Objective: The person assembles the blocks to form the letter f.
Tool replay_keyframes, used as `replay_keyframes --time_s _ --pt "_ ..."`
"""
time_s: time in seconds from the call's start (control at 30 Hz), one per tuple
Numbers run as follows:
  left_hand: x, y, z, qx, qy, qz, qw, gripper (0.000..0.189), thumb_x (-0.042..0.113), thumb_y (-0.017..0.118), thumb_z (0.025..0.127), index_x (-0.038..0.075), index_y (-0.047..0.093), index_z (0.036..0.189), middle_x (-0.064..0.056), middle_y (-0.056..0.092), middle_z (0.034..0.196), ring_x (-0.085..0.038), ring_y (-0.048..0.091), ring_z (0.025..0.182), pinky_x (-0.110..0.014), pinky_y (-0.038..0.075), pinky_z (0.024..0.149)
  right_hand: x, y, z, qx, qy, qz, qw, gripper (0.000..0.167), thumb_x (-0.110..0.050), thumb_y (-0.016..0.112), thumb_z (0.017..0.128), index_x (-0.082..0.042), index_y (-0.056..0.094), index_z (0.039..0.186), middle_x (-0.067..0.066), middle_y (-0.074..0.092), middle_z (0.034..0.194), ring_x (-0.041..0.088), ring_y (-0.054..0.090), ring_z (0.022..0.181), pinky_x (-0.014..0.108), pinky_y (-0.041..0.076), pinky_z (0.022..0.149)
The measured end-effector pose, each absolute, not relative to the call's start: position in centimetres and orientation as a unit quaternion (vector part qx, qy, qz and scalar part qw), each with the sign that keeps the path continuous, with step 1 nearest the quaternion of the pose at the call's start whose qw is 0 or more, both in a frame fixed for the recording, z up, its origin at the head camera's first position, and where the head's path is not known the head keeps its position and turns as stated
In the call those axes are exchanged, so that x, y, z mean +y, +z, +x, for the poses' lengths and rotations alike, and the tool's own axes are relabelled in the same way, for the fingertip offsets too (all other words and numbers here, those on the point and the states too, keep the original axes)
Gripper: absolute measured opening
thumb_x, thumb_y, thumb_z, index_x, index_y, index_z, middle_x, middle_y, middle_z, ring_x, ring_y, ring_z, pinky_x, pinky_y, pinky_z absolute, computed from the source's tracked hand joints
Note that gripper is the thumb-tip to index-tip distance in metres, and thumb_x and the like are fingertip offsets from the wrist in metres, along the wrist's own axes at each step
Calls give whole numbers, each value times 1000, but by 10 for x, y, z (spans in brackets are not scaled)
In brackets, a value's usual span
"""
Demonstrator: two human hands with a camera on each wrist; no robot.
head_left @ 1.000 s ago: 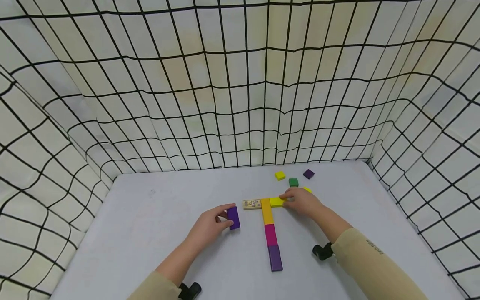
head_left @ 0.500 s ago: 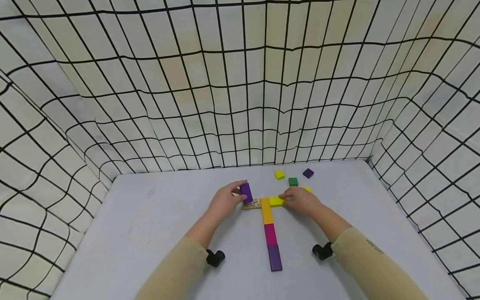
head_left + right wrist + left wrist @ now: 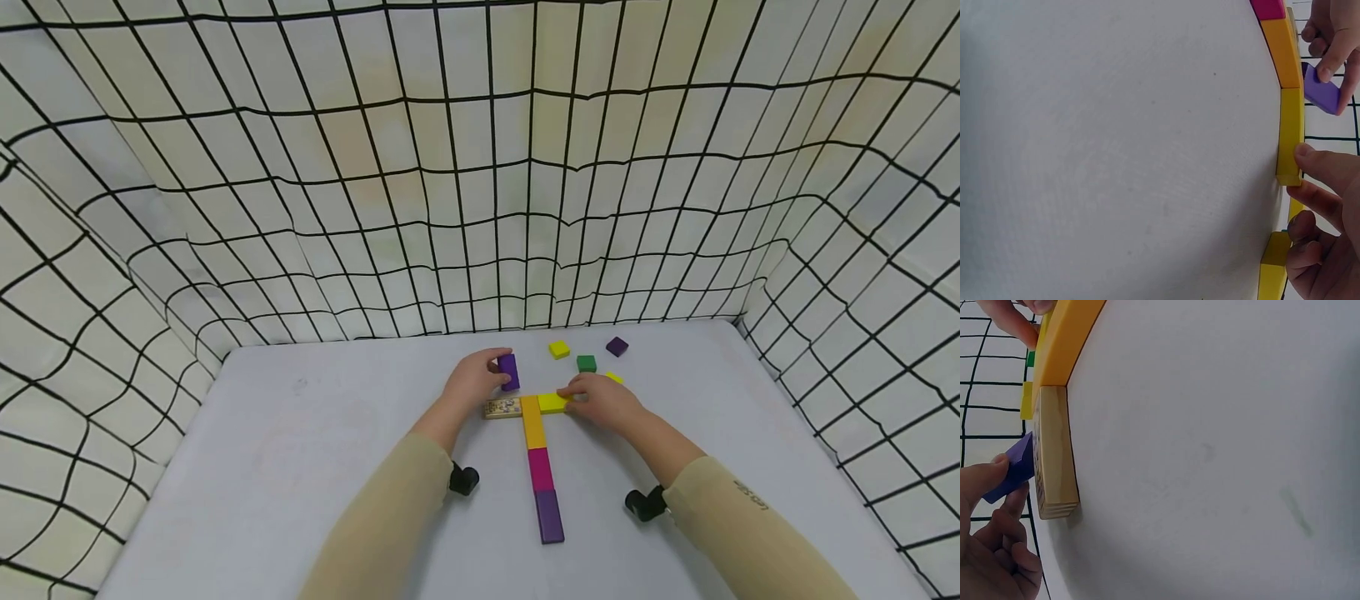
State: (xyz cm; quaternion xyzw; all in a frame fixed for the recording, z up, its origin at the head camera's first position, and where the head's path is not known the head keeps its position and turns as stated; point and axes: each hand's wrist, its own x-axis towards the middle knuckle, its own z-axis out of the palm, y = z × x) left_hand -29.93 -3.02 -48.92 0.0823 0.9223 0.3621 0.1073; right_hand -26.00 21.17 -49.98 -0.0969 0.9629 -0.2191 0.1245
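Note:
My left hand [image 3: 471, 379] pinches a purple block [image 3: 509, 372] between thumb and fingers, just behind a pale wooden block [image 3: 502, 407] with a printed top. In the left wrist view the held purple block [image 3: 1015, 470] is tilted. My right hand [image 3: 603, 400] grips the outer end of a yellow block [image 3: 551, 403], thumb and index finger on it, as the right wrist view shows. Between the wooden and yellow blocks lies the far end of an orange block [image 3: 533, 422]. A magenta block [image 3: 540, 469] and another purple block [image 3: 550, 517] continue the line towards me, forming a T.
Behind my right hand lie a loose yellow block [image 3: 558, 349], a green block [image 3: 587, 363], a dark purple block [image 3: 617, 346] and a partly hidden yellow block [image 3: 614, 378]. Black netting [image 3: 480, 192] over white sheeting borders the white table [image 3: 300, 467] at the back and sides.
My left hand has carried the purple block away from me and to the right, from left of the T, past the wooden block, to behind it. My right hand has stayed on the yellow block.

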Motion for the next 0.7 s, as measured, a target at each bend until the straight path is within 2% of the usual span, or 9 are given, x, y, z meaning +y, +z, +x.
replay_keyframes --time_s 0.17,0.37,0.7 --pt "-29 -491 -306 931 333 89 120 49 22 69 94 25 56 142 -8 65 116 -24 58 104 -43 46 96 211 -498 -260 962 -222 -98 124 31 -24 71 92 -19 72 123 3 64 123 26 58 117 47 45 100" --pt "-30 -494 -308 937 305 92 142 44 27 67 96 25 60 139 -8 64 121 -24 57 107 -44 44 99 211 -498 -260 961 -227 -97 123 31 -23 72 92 -19 72 123 3 65 123 25 58 115 46 46 99" --pt "-30 -498 -310 933 315 96 147 45 27 66 96 21 59 140 -8 64 123 -23 56 108 -43 42 103 212 -499 -259 962 -225 -100 121 31 -24 71 92 -19 72 123 3 65 123 26 58 116 46 45 100"
